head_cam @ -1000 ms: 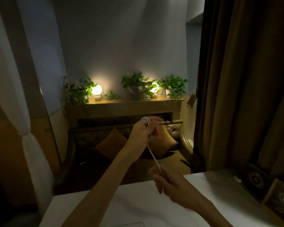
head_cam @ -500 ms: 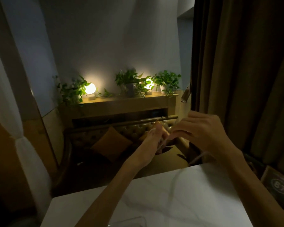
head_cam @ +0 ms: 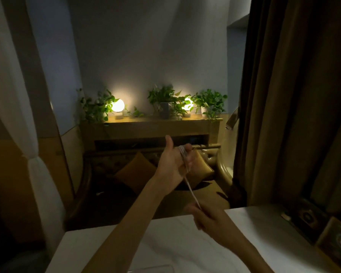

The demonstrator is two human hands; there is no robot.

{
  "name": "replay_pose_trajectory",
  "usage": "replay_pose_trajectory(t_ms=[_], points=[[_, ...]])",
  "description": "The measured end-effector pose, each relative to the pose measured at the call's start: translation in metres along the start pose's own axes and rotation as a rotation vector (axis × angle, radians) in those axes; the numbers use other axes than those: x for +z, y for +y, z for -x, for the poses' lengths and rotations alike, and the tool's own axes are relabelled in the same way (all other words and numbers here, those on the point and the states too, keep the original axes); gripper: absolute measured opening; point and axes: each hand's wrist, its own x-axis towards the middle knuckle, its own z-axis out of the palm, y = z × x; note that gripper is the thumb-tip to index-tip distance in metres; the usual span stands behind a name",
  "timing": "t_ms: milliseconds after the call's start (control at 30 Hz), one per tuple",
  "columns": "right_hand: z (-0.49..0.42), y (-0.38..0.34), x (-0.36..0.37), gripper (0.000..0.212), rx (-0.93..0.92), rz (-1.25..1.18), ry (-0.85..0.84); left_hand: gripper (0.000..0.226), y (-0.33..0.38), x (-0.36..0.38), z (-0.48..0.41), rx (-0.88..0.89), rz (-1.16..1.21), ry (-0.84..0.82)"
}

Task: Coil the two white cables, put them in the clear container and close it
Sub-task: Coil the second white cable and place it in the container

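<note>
The left hand (head_cam: 174,162) is raised above the far edge of the white bench (head_cam: 165,243), thumb up, with several turns of a white cable (head_cam: 191,191) looped around its fingers. From there the cable runs taut down to the right hand (head_cam: 209,218), which pinches it closed between fingertips just over the bench. A rim of the clear container (head_cam: 152,268) shows at the bottom edge. Behind, two lit lamps (head_cam: 117,105) and potted plants (head_cam: 163,99) stand on a wooden shelf (head_cam: 150,125).
</note>
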Motion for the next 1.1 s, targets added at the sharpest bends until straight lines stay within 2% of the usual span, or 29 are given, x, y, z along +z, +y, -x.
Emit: replay_pose_trajectory(t_ms=[67, 133, 200, 267, 300, 367, 433, 500, 600, 667, 733, 767, 833, 900, 967, 1033, 1100], points=[[0.008, -0.002, -0.015, 0.018, -0.023, 0.245, -0.019, 0.073, -0.006, -0.024, -0.007, -0.039, -0.154, 0.11], [0.007, -0.007, -0.036, 0.017, -0.143, 0.504, 0.063, 0.077, -0.025, -0.037, -0.006, -0.169, -0.313, 0.122], [-0.006, -0.01, -0.06, 0.019, -0.226, 0.762, 0.182, 0.083, -0.048, -0.032, 0.004, -0.323, -0.421, 0.034], [-0.026, -0.012, -0.081, 0.019, -0.275, 0.925, 0.247, 0.084, -0.063, -0.017, 0.021, -0.384, -0.452, -0.111], [-0.036, -0.013, -0.088, 0.016, -0.352, 0.882, 0.256, 0.082, -0.065, -0.009, 0.027, -0.388, -0.431, -0.174], [-0.049, -0.011, -0.092, 0.011, -0.455, 0.549, 0.214, 0.076, -0.059, 0.001, 0.037, -0.398, -0.294, -0.255], [-0.052, -0.003, -0.077, 0.015, -0.296, 0.121, 0.133, 0.078, -0.045, 0.005, 0.04, -0.391, -0.114, -0.314], [-0.046, 0.005, -0.047, 0.029, -0.094, -0.195, 0.097, 0.082, -0.035, 0.003, 0.036, -0.377, 0.015, -0.334], [-0.026, 0.001, -0.013, 0.042, 0.069, -0.394, 0.118, 0.084, -0.026, -0.009, 0.025, -0.262, 0.164, -0.246], [-0.016, -0.005, -0.008, 0.035, 0.117, -0.446, 0.063, 0.083, -0.02, -0.015, 0.02, -0.214, 0.289, -0.169], [-0.009, -0.009, -0.012, 0.013, 0.153, -0.388, -0.075, 0.079, -0.016, -0.014, 0.016, -0.151, 0.37, -0.034], [-0.004, -0.011, -0.013, 0.009, 0.174, -0.329, -0.139, 0.072, -0.015, -0.018, 0.013, -0.096, 0.37, 0.052], [0.006, -0.017, -0.014, 0.023, 0.199, -0.218, -0.195, 0.06, -0.012, -0.024, 0.005, -0.008, 0.362, 0.159], [0.015, -0.025, -0.015, 0.036, 0.167, -0.013, -0.183, 0.064, -0.013, -0.031, -0.001, -0.003, 0.224, 0.204], [0.022, -0.032, -0.021, 0.044, 0.068, 0.277, -0.242, 0.072, -0.023, -0.033, -0.004, -0.077, 0.063, 0.2], [0.027, -0.039, -0.025, 0.043, 0.018, 0.397, -0.296, 0.073, -0.033, -0.031, -0.006, -0.137, 0.085, 0.209], [0.025, -0.05, -0.031, 0.033, 0.03, 0.466, -0.242, 0.079, -0.04, -0.032, -0.009, -0.167, 0.008, 0.22]])
